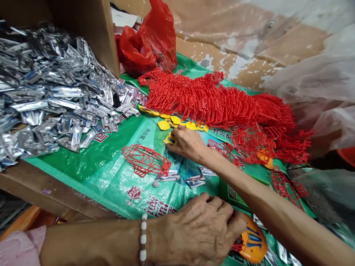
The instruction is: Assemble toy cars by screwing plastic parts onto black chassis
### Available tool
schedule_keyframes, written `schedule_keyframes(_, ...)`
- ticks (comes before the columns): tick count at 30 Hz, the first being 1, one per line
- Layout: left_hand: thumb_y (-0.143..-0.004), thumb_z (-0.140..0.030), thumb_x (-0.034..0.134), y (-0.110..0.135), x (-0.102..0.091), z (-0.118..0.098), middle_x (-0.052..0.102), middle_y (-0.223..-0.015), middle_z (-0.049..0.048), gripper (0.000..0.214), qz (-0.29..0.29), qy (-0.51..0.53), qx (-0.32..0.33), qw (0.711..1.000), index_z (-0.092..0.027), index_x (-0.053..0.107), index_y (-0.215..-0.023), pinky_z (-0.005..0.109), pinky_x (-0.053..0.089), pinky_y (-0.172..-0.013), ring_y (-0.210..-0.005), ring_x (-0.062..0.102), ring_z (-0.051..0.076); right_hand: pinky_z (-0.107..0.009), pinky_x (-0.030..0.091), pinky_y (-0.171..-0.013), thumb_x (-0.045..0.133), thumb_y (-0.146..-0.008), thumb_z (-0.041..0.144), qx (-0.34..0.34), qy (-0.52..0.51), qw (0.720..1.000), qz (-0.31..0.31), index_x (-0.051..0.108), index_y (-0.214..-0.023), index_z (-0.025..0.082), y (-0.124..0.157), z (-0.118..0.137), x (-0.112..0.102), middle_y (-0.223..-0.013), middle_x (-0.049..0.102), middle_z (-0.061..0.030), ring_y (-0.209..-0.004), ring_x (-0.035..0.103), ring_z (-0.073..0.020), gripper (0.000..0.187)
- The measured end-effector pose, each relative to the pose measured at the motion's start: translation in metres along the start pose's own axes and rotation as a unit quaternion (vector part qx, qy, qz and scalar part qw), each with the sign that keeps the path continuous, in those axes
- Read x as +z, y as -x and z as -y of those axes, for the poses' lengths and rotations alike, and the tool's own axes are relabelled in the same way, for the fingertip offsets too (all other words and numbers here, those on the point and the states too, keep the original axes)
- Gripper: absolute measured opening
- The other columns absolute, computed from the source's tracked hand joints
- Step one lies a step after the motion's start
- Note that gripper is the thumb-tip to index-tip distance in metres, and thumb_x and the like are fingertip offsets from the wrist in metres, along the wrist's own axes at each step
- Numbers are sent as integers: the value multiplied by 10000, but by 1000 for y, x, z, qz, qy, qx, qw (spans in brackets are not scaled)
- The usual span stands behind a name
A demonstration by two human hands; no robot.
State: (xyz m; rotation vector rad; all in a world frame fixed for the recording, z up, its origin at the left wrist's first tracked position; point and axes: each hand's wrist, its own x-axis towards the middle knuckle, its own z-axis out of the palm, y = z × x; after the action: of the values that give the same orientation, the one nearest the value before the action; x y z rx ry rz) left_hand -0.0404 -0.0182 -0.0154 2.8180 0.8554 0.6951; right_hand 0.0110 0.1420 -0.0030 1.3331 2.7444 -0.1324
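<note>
My right hand (186, 142) reaches forward over a green woven sheet (108, 168) and pinches a small yellow plastic piece (169, 139) beside a row of more yellow pieces (177, 123). My left hand (200, 231), with a white bead bracelet on the wrist, is closed round an orange toy shell (254, 242) near the bottom edge. A single red plastic frame (146, 160) lies flat between the two hands, with a few small silver packets (180, 179) beside it.
A big heap of red plastic frames (223, 102) lies at centre right. Several silver foil packets (44, 92) are piled at left against a cardboard box (85, 22). A red plastic bag (148, 39) stands behind. Clear plastic sheeting (320, 82) covers the right.
</note>
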Motion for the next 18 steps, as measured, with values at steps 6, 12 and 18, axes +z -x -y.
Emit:
schedule_keyframes(6,-908,-272,600,-3,-2,13,580,-1184,111,352,71,94,-20,993,-199,521,-1243,486,438,-1032,-1117,580,304,-292,378,-675,582,-917,354,9,-18,998,-61,626,-1006,117,45,-12,-28,-996,624,-96,-809,548,-166,257)
schedule_keyframes(12,-776,-416,775,-8,11,25,593,-1252,183,675,108,180,-60,976,-124,462,-1299,537,456,-1016,-1178,570,367,-264,495,-630,640,-896,248,-9,-165,962,-219,656,-1051,86,165,-29,-42,-937,608,-67,-689,582,-109,225)
schedule_keyframes(18,-761,-247,764,-14,-4,26,635,-1008,76,416,147,202,-87,964,-138,519,-1080,339,508,-797,-903,637,243,-234,542,-631,643,-884,137,30,-177,952,-249,618,-1177,135,246,-23,-8,-973,600,-58,-693,602,-89,294)
